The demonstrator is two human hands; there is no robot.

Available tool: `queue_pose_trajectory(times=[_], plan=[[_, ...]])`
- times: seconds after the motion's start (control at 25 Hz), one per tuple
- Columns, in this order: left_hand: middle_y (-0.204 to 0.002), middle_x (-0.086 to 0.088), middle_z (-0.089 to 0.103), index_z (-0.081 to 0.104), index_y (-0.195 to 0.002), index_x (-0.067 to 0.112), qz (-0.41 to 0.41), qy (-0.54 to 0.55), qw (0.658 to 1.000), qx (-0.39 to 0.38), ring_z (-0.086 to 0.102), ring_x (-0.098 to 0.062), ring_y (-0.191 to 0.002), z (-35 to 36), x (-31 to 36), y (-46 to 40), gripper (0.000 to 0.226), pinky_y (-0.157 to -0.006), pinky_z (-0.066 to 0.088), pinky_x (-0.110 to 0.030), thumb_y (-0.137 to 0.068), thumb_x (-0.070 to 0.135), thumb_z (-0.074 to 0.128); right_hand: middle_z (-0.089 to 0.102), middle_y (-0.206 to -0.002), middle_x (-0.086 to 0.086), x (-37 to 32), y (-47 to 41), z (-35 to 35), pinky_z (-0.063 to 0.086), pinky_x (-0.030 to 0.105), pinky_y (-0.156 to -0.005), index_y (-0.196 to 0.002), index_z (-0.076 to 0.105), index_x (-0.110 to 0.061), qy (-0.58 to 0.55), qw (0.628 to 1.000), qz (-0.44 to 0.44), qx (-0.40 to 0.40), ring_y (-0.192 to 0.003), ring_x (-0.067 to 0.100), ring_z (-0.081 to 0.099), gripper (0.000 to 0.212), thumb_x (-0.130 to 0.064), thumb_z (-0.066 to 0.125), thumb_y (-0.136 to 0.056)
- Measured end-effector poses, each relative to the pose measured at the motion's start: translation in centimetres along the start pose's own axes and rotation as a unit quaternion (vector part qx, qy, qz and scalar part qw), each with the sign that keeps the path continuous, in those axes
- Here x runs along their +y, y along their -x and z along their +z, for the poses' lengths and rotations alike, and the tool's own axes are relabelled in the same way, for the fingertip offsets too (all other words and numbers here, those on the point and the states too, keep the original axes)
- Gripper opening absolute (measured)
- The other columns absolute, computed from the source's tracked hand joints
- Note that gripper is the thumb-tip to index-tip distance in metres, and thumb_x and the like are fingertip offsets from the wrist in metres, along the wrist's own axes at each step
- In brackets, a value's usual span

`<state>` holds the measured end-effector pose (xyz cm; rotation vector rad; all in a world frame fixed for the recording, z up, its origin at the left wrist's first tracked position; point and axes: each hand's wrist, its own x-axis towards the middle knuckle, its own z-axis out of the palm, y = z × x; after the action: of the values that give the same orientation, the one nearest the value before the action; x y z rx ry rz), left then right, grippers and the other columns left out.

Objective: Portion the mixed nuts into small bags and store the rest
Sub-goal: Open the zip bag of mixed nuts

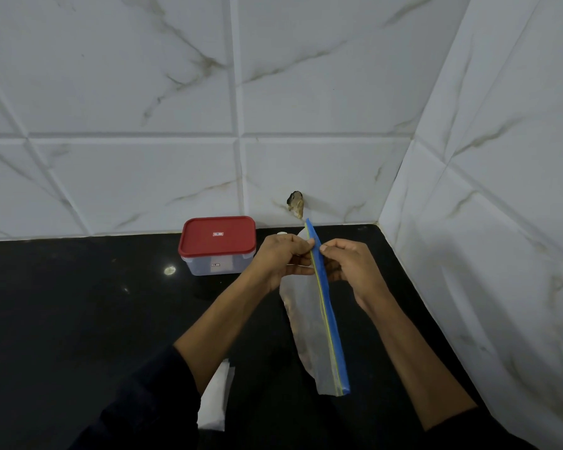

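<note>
Both hands, left hand (pixel 281 256) and right hand (pixel 348 264), pinch the zip bag (pixel 322 319) top near the counter (pixel 78 303) back corner, likely opening it next

Black polished countertop (pixel 78 303) meeting white marble-veined tiled walls (pixel 143 92) at a right-hand corner; chipped hole (pixel 295 204) just above countertop.

Black glossy counter (pixel 78 319) set in a corner, white marble-veined wall tiles (pixel 137 177) behind and to the right, a rough broken hole (pixel 295 204) in the back tile just above the counter
</note>
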<state>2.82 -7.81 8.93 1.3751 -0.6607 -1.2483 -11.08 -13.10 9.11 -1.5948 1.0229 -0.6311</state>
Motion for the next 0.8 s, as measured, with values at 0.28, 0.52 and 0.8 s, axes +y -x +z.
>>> queue_pose_trajectory(times=[0.28,0.52,0.8], plan=[[-0.079,-0.010,0.059,0.059,-0.090,0.003,-0.009,-0.049,0.999,-0.008,0.060,-0.016,-0.064,-1.1,0.7,0.5,0.021,-0.058,0.057,-0.032,-0.092,0.023,0.062,0.058,-0.070,-0.001,-0.2,-0.1,-1.2,0.039,0.011,-0.051,-0.081,0.061,-0.009,0.159,0.978,-0.092,0.097,-0.058,0.003,0.053,0.016,-0.015,0.054,-0.095],[-0.099,-0.005,0.058,0.041,-0.120,0.012,0.068,-0.214,0.971,0.086,0.065,-0.020,-0.079,1.7,1.7,0.0,0.044,-0.057,0.056,-0.030,-0.087,0.030,0.063,0.059,-0.070,-0.005,-0.9,0.1,-0.1,0.041,0.006,-0.053,-0.084,0.060,-0.013,0.217,0.961,-0.165,0.054,-0.058,0.000,0.055,0.010,-0.015,0.058,-0.094],[-0.096,-0.010,0.059,0.046,-0.120,0.021,0.123,-0.185,0.973,0.058,0.065,-0.024,-0.078,1.5,2.3,-0.7,0.036,-0.057,0.057,-0.030,-0.086,0.010,0.051,0.059,-0.073,-0.004,-1.1,-0.1,-0.9,0.042,0.007,-0.054,-0.088,0.062,-0.009,0.219,0.961,-0.159,0.059,-0.063,0.003,0.055,0.011,-0.013,0.055,-0.095]])
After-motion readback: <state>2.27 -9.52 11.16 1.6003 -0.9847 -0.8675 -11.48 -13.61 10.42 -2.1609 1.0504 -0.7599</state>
